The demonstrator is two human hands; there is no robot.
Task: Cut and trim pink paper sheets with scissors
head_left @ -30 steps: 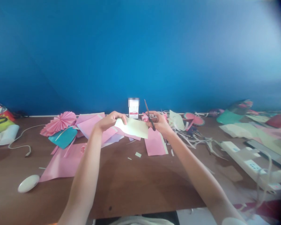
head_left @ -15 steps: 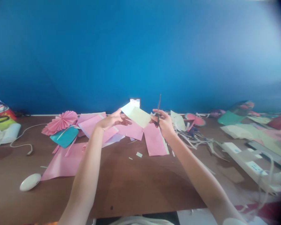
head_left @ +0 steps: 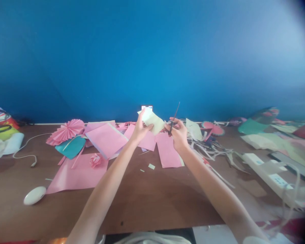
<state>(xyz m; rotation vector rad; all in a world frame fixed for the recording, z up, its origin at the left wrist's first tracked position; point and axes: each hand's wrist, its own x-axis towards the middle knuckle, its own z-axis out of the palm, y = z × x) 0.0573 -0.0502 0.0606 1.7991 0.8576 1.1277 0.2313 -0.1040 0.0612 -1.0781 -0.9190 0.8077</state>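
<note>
A pale yellow-green sheet of paper (head_left: 156, 123) is held up above the far part of the table, creased or bent across its middle. My left hand (head_left: 140, 131) grips its left part, thumb in front and fingers reaching up behind. In my right hand (head_left: 179, 135) is a pair of dark scissors (head_left: 177, 111), blades pointing up and apart from the sheet. The right fingertips also touch the sheet's right corner. Beneath the hands lie pink sheets (head_left: 167, 152) and a small pale paper scrap (head_left: 151, 166).
A pink folded-paper fan (head_left: 69, 130), a teal paper piece (head_left: 70, 147) and a pink paper flower (head_left: 95, 160) lie left. A white mouse (head_left: 35, 196) sits near left. Right are white paper strips (head_left: 209, 149) and a power strip (head_left: 271, 176). A lit phone (head_left: 146, 107) stands by the blue wall.
My left hand has moved right and closed on the sheet, which now bends and sits more upright. The scissors in my right hand have tilted to the right. The pink flower has come into view.
</note>
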